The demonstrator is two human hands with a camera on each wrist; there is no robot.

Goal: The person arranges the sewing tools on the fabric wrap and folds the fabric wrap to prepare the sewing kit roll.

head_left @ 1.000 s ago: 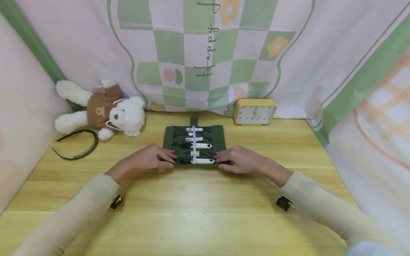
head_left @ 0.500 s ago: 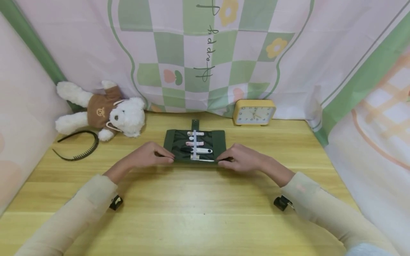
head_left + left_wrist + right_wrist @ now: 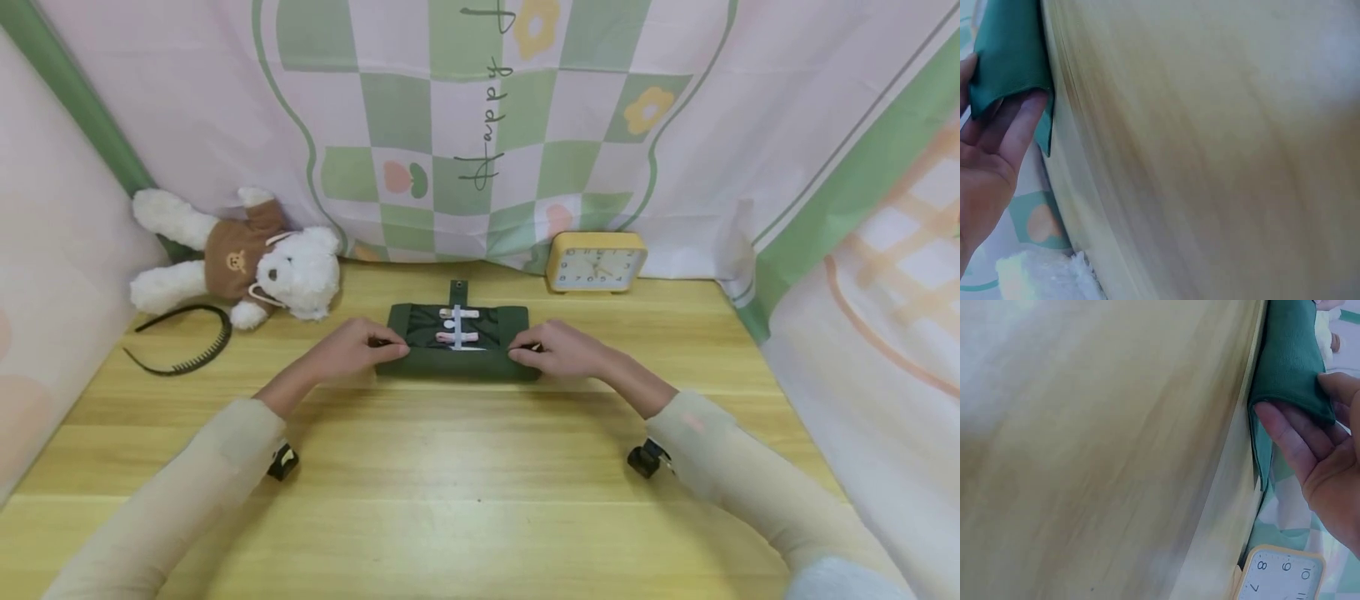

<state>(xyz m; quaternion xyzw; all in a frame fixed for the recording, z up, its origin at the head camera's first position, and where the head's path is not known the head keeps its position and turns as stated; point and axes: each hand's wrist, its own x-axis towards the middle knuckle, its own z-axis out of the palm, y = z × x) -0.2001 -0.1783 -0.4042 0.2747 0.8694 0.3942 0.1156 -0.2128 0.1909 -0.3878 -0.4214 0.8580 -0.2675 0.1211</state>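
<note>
A dark green roll-up pouch (image 3: 457, 364) lies on the table with its near part folded over toward the back. Its snap strap (image 3: 458, 292) points away from me. Inside, a white elastic band (image 3: 457, 321) crosses a pale clip-like piece (image 3: 468, 314) and a pink one (image 3: 467, 337); the fold hides the nearer contents. My left hand (image 3: 358, 346) pinches the left end of the folded edge, thumb outside and fingers (image 3: 1019, 125) tucked inside the fold. At the right end my right hand (image 3: 558, 348) grips likewise, its fingers (image 3: 1294, 440) under the green cloth.
A white plush bear (image 3: 296, 271) in a brown top lies at the back left, with a black toothed headband (image 3: 225, 333) before it. A yellow alarm clock (image 3: 597, 262) stands at the back right. Behind hangs a checked curtain (image 3: 465, 108).
Both hands have lifted the pouch's near edge and carried it away from me over the contents. The black-and-white handled pieces and the small beige item are now covered.
</note>
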